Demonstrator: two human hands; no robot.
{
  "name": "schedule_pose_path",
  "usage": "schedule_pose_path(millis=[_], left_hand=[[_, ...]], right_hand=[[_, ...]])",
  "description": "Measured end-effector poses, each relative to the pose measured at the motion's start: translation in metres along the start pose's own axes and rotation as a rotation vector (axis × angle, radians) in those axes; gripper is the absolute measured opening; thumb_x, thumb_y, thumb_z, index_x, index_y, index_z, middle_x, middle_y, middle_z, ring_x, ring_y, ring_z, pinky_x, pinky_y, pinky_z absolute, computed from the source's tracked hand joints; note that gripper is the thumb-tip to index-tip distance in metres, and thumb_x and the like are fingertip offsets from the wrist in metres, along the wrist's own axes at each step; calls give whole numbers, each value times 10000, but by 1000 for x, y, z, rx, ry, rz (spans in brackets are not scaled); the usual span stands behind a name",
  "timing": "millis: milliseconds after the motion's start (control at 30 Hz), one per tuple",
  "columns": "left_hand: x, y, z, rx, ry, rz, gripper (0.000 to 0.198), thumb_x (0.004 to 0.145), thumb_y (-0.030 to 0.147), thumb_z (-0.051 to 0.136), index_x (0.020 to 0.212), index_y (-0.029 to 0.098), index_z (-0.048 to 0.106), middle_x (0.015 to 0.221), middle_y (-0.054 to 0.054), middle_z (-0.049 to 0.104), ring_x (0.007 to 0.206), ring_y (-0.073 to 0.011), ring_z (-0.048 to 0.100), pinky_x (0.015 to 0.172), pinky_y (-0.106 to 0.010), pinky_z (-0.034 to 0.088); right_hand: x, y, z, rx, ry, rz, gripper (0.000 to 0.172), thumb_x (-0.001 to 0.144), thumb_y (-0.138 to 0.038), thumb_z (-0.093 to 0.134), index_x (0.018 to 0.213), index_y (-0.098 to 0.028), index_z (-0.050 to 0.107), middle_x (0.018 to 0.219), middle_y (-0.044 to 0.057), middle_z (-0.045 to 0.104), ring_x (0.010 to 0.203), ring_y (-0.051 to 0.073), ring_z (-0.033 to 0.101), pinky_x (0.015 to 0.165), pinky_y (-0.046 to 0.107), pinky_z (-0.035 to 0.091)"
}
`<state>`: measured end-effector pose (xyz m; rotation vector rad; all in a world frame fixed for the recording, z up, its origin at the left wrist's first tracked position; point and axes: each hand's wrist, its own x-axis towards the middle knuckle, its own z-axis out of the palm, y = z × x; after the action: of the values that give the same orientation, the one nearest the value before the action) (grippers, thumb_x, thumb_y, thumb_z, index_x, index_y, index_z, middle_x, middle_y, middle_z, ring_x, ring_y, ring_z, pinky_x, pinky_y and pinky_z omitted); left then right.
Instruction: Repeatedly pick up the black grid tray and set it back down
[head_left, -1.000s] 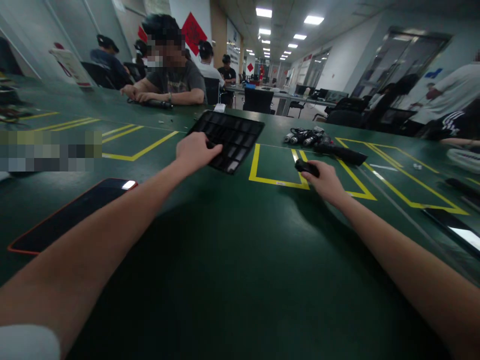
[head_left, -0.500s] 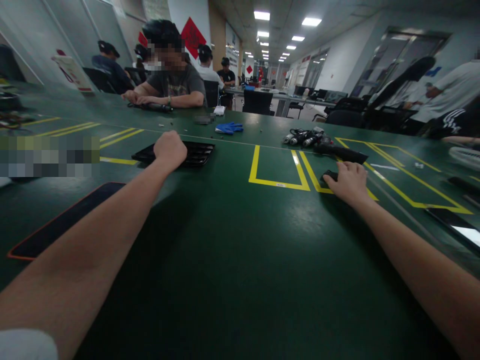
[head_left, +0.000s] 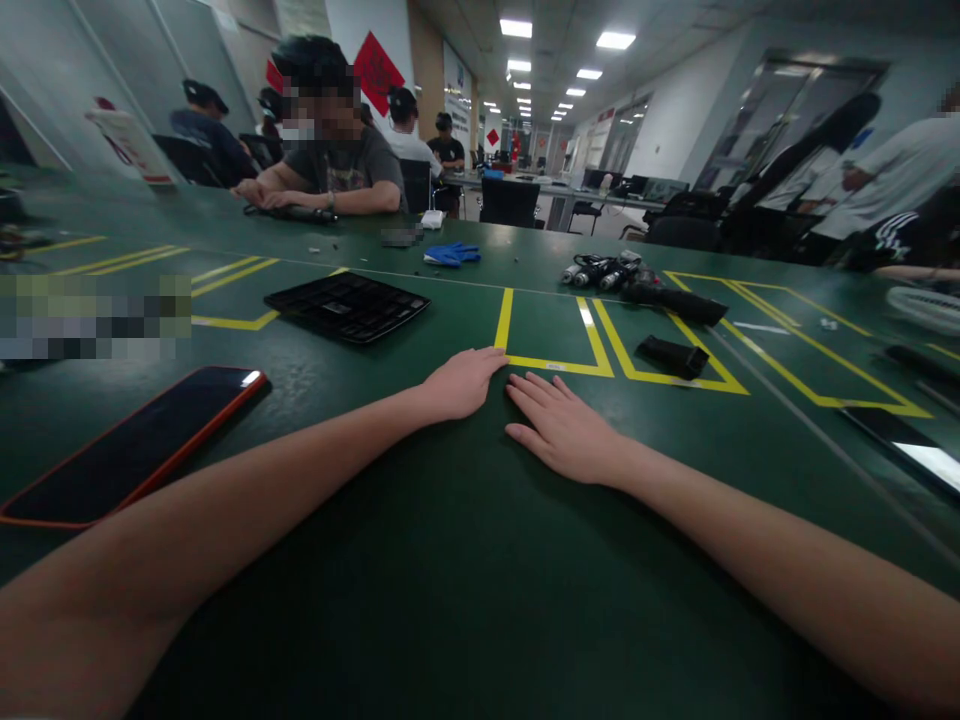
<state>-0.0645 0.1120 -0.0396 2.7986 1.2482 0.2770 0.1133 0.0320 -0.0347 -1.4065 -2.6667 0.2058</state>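
My left hand [head_left: 465, 384] lies palm down on the green table [head_left: 480, 560], fingers stretched out and holding nothing, by the near left corner of a yellow tape frame [head_left: 553, 366]. Close beside it, my right hand [head_left: 566, 430] rests flat with its fingers extended and nothing in it. A black ribbed tray-like part [head_left: 349, 306] is up and left of my left hand. To the right, a short black block-like piece [head_left: 673, 356] sits within another tape outline [head_left: 690, 382].
An orange-edged phone [head_left: 142, 440] lies at the left, another dark device [head_left: 904, 445] at the right. Farther back are a blue glove [head_left: 452, 254], cabled cylindrical parts [head_left: 604, 272] and a long black object [head_left: 679, 303]. A person [head_left: 341, 165] sits across the table.
My left hand has come off the black tray-like part and moved right. My right hand has let go of the short black piece and moved left. Both hands are now flat, side by side.
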Motion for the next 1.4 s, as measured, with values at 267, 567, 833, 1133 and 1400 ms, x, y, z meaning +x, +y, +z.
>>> schedule_pose_path(millis=[267, 567, 833, 1133, 1400], left_hand=[[-27, 35, -13, 18, 261, 47, 444, 891, 234, 384, 1306, 80, 420, 1430, -158, 359, 1336, -239, 288, 1101, -431, 216], [-63, 82, -18, -153, -105, 437, 413, 922, 348, 371, 1284, 178, 474, 1387, -98, 441, 1289, -224, 372, 1061, -418, 284], [-44, 57, -27, 178, 54, 287, 348, 912, 267, 376, 1206, 136, 509, 1196, -116, 543, 1021, -224, 529, 847, -364, 433], [-25, -2, -28, 220, -75, -77, 182, 857, 104, 389, 953, 110, 543, 927, -102, 561, 792, -181, 548, 677, -289, 437], [-9, -43, -55, -864, 299, -463, 51, 813, 121, 474, 804, 146, 517, 673, -12, 512, 530, -91, 451, 471, -214, 335]], right_hand=[[4, 43, -19, -136, 246, 18, 550, 924, -467, 198, 1328, -168, 421, 1423, 87, 372, 1325, 257, 307, 1097, 498, 225], [-32, 184, -22, -385, 309, 640, 521, 887, -422, 304, 1257, -94, 467, 1261, 184, 511, 1171, 326, 446, 991, 522, 321], [-31, 189, -16, -396, 297, 618, 474, 878, -350, 319, 1218, -72, 499, 1178, 192, 554, 1109, 311, 471, 940, 427, 377], [-32, 185, -19, -405, 296, 625, 470, 875, -352, 326, 1207, -74, 509, 1160, 182, 564, 1090, 304, 481, 950, 410, 375], [-30, 187, -19, -383, 273, 641, 506, 876, -369, 311, 1244, -73, 491, 1206, 183, 543, 1113, 326, 465, 931, 434, 390]])
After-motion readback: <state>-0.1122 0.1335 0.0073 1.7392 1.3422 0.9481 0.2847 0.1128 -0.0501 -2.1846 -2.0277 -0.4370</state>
